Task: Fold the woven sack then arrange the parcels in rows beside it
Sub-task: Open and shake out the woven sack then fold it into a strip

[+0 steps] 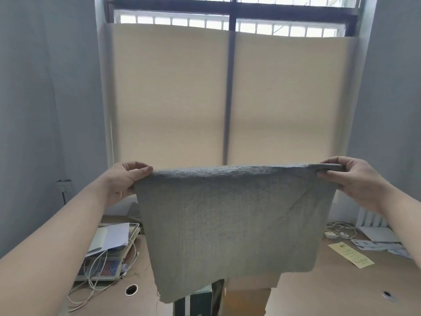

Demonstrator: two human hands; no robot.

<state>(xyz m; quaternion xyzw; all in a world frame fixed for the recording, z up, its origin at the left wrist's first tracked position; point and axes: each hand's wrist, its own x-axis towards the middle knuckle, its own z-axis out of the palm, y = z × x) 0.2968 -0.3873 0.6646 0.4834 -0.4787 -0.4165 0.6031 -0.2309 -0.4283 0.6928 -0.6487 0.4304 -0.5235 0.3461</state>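
Observation:
A grey woven sack (230, 220) hangs in the air over the wooden desk (330, 290), stretched flat between both hands. My left hand (124, 179) pinches its top left corner. My right hand (355, 179) grips the top right corner. The sack's lower edge is frayed at the bottom left. Below it, partly hidden, stand a dark box (200, 302) and a brown cardboard parcel (248, 295) at the desk's near edge. Whatever else lies behind the sack is hidden.
On the left of the desk a tray (134, 236) holds papers, a book and white cables. A round cable hole (131, 289) is near it. At the right lie a yellow leaflet (350, 255), a white charger with cord, and papers. A window with blinds is ahead.

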